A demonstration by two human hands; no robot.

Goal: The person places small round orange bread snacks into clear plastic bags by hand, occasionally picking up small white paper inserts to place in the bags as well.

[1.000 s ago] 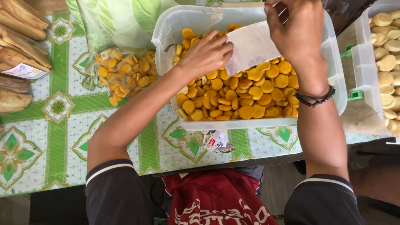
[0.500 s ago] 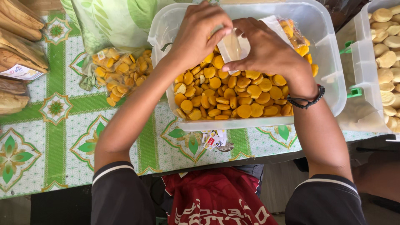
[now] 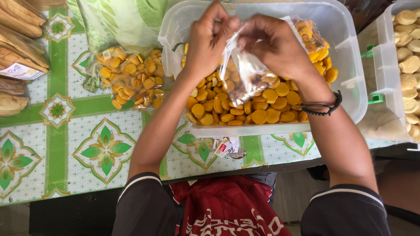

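My left hand and my right hand both pinch the top of a small clear plastic bag that hangs between them. The bag holds a few yellow round biscuits at its bottom. It hangs over a large clear plastic tub filled with many yellow round biscuits. A black cord bracelet circles my right wrist.
A filled clear bag of yellow biscuits lies left of the tub on a green and white patterned tablecloth. Brown wrapped long pastries lie at the far left. Another clear tub with pale round biscuits stands at the right. Small labels lie under the tub's front edge.
My hands rose from the biscuits and came together. They now hold the small bag up by its top, with biscuits inside it.
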